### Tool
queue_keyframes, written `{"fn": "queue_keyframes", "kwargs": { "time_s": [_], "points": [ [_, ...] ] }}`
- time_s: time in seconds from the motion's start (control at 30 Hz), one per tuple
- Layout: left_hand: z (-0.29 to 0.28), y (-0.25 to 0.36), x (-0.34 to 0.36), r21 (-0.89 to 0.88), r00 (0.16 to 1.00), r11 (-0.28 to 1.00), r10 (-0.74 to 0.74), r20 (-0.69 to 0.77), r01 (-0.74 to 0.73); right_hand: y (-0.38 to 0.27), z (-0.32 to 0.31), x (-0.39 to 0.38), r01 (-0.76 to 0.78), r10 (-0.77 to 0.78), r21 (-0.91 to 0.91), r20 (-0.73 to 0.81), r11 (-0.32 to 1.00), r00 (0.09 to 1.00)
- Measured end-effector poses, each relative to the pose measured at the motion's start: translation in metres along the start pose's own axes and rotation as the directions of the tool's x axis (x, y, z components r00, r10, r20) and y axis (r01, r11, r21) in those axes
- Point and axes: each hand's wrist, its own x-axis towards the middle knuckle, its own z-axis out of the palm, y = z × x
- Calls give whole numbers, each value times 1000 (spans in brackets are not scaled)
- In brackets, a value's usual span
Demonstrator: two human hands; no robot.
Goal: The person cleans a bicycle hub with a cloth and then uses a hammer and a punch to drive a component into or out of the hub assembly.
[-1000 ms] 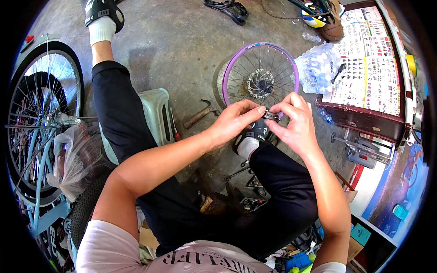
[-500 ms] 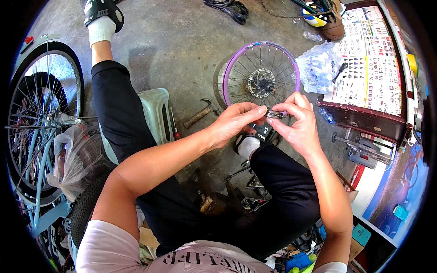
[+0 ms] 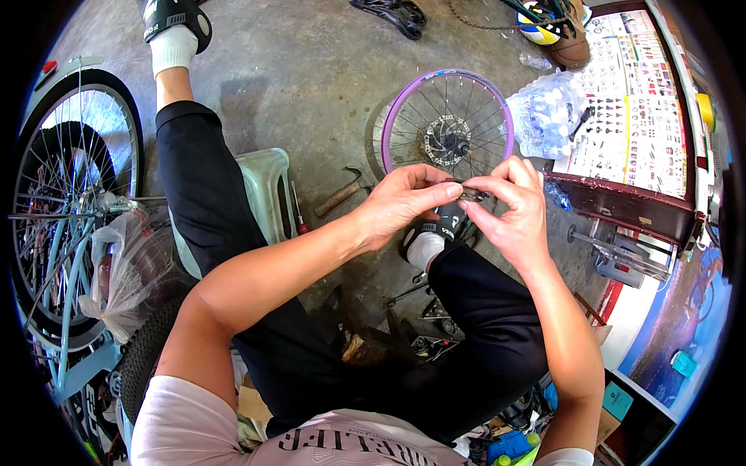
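Observation:
A small, dark metal ring-shaped part (image 3: 472, 194) is pinched between the fingertips of both hands, above my right shoe. My left hand (image 3: 406, 203) grips it from the left, thumb and fingers pressed together. From the other side, my right hand (image 3: 511, 203) holds it between thumb and forefinger. The fingers cover much of the part, so its exact kind is not clear. Just beyond the hands, a bicycle wheel with a purple rim (image 3: 386, 128) lies on the floor, its disc brake rotor (image 3: 447, 140) facing up.
A hammer (image 3: 339, 199) and a red-handled screwdriver (image 3: 301, 227) lie near a pale green plastic stool (image 3: 266, 182). A light-blue bicycle (image 3: 78, 272) stands at left. Bagged plastic bottles (image 3: 544, 116) sit beside a dark red cabinet (image 3: 622, 192). Tools (image 3: 435, 314) lie between my legs.
The ring-shaped part has tilted and now shows flatter between my fingers. Both hands have shifted slightly; my right hand has moved a little to the right.

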Motion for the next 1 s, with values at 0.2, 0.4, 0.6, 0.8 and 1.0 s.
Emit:
{"fn": "queue_keyframes", "kwargs": {
  "time_s": [0.2,0.4,0.6,0.8,1.0],
  "points": [
    [-8,0,3,-81,995,996,-25,99,33,-3,-1,1,37,-38,-21,-20,999,999],
    [-14,-10,8,-175,970,984,12,241,32,-1,-2,2,-22,21,137,5,990,1000],
    [-4,-15,3,-428,930,873,-70,360,232,3,0,1,-125,115,334,49,934,992],
    [-1,-10,2,-359,971,914,-119,208,189,7,1,3,-139,145,185,-17,973,989],
    [6,-11,4,196,944,950,277,-177,-242,-2,3,3,7,-25,-196,-90,981,996]
  ]
}}
